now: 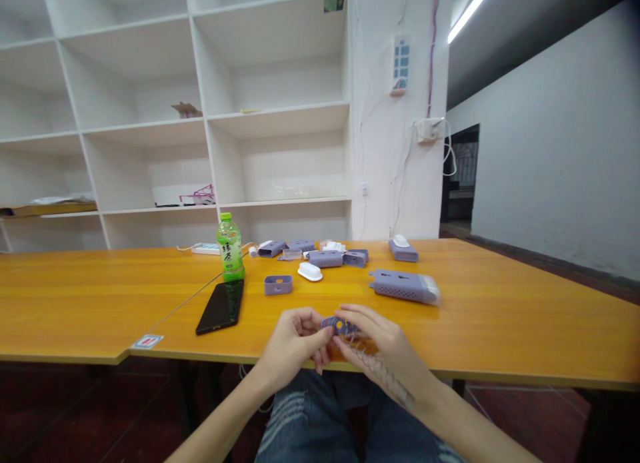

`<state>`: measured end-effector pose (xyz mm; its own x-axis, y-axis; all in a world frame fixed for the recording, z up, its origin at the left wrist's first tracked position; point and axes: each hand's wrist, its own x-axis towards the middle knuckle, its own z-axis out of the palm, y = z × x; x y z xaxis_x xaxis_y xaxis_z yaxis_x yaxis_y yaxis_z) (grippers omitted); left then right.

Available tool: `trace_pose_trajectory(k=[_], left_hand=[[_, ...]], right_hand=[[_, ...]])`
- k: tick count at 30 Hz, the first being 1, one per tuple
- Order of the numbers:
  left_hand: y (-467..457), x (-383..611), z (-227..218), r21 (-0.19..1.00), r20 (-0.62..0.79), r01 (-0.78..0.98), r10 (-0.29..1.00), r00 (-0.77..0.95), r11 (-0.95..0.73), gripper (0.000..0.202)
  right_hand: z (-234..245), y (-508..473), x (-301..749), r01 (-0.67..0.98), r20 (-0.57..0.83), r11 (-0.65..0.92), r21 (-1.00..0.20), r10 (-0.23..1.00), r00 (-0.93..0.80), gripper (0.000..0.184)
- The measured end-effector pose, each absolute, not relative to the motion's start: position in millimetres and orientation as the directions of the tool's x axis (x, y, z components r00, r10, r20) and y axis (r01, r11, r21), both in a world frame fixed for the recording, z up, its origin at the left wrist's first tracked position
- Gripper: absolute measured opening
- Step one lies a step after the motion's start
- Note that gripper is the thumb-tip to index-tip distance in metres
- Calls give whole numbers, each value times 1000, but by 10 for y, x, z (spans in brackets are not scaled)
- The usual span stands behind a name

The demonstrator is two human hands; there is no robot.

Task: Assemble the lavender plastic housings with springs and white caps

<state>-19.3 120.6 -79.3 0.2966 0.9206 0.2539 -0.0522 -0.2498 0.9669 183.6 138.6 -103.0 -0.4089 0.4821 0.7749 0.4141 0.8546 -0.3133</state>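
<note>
Over the table's near edge, my left hand (295,343) and my right hand (383,343) are closed on the same small purple plastic part (331,322). A round, orange-looking hole shows in the part; the fingers cover much of the rest. Beyond my hands sits a short purple open frame (278,285) with a hole in its side. A white oval cap (310,272) lies just behind it. To the right rests a long purple perforated casing (403,286) with a translucent end.
A black phone (220,307) and a green-capped drink bottle (231,246) are on the left. Several purple casings (326,258) and white pieces lie along the back, with another white-topped casing (403,251) at the right. White shelving (280,110) stands behind the wooden table (520,316).
</note>
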Motion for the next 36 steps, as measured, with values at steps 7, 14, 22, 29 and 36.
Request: trace_pose_trajectory(k=[7, 14, 22, 29, 36], left_hand=[[1194, -212, -790, 963, 263, -41, 898, 352, -266, 40], [1179, -208, -819, 954, 287, -22, 895, 340, -298, 38], [1163, -215, -819, 953, 288, 1, 902, 321, -304, 36], [1160, -189, -835, 950, 283, 42, 912, 297, -309, 28], [1150, -105, -875, 934, 297, 141, 932, 207, -329, 15]], right_hand=[[-1006, 1370, 1746, 397, 858, 886, -239, 384, -342, 27], [-943, 1267, 1686, 436, 793, 808, -396, 540, -282, 19], [-874, 1223, 1715, 445, 772, 797, -407, 561, -299, 13], [-997, 1303, 1721, 451, 832, 839, -304, 464, -303, 19], [-1019, 1266, 1727, 444, 839, 872, -206, 391, -378, 27]])
